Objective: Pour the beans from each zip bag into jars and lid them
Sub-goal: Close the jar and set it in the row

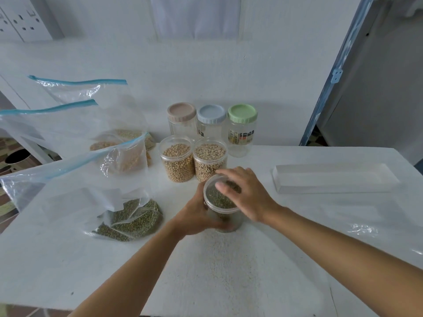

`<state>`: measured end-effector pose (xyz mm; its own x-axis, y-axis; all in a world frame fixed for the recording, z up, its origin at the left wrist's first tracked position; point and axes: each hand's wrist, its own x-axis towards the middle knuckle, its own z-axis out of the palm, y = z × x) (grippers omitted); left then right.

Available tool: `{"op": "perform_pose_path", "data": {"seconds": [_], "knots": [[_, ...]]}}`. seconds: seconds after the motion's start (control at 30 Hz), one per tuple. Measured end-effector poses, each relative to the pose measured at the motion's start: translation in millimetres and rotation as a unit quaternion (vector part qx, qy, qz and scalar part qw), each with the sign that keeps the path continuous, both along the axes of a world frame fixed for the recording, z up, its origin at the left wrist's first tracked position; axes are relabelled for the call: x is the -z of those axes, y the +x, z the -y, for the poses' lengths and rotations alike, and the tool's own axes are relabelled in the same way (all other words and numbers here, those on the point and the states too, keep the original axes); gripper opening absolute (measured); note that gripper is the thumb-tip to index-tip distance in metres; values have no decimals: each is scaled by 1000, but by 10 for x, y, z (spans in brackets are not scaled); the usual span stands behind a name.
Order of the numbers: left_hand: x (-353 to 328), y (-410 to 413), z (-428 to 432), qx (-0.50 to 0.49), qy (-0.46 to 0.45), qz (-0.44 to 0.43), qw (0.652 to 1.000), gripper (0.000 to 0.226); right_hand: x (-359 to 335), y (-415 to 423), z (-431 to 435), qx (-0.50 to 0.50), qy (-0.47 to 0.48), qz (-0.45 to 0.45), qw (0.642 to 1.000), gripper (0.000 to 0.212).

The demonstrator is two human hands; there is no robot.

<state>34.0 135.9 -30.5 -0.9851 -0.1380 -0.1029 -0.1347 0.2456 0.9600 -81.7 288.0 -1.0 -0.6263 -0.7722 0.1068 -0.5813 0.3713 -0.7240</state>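
Observation:
A clear jar of green mung beans [219,200] stands mid-table with a clear lid on its mouth. My left hand [196,216] grips the jar's side. My right hand [247,193] rests on the lid with fingers curled round its rim. Behind stand two clear-lidded jars, one of soybeans [177,161] and one of pale speckled beans [209,161]. Three empty jars stand at the back with pink [182,112], blue [211,114] and green [242,113] lids. At left, a zip bag holds green beans [130,219]; two more zip bags [123,152] hold yellow and pale beans.
A long white tray [334,178] lies at the right of the white table [229,271]. A wall runs close behind the jars, and a door frame [336,74] stands at the right. The table's left edge is near the bags, floor below.

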Motion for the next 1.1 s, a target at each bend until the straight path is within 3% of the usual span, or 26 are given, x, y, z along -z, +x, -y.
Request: {"op": "perform_pose_path", "data": {"seconds": [0.03,0.1,0.17,0.27,0.37,0.57,0.67,0.97,1.1], "knots": [[-64,64,65,9,21,34,999,112,30,9,-37,43,-38,129,990,53],[-206,196,177,15,110,77,991,95,56,26,-126,83,-73,333,936,36],[-319,282,193,-18,214,104,971,69,72,58,-215,82,-82,388,914,37],[-400,287,65,-96,311,152,933,50,64,154,-247,118,-111,417,894,36],[-383,218,-118,-156,340,138,917,34,25,220,-227,165,-91,416,890,34],[-339,33,-323,-200,359,116,904,32,42,194,-317,239,-127,455,848,46],[-324,-89,-428,-209,375,109,897,38,83,184,-349,257,-170,468,828,35],[-370,-739,-574,-238,423,83,871,33,29,-383,-224,256,-198,445,835,29],[-368,-977,-540,-253,435,70,861,33,119,-671,-101,243,-175,430,852,43]]}}
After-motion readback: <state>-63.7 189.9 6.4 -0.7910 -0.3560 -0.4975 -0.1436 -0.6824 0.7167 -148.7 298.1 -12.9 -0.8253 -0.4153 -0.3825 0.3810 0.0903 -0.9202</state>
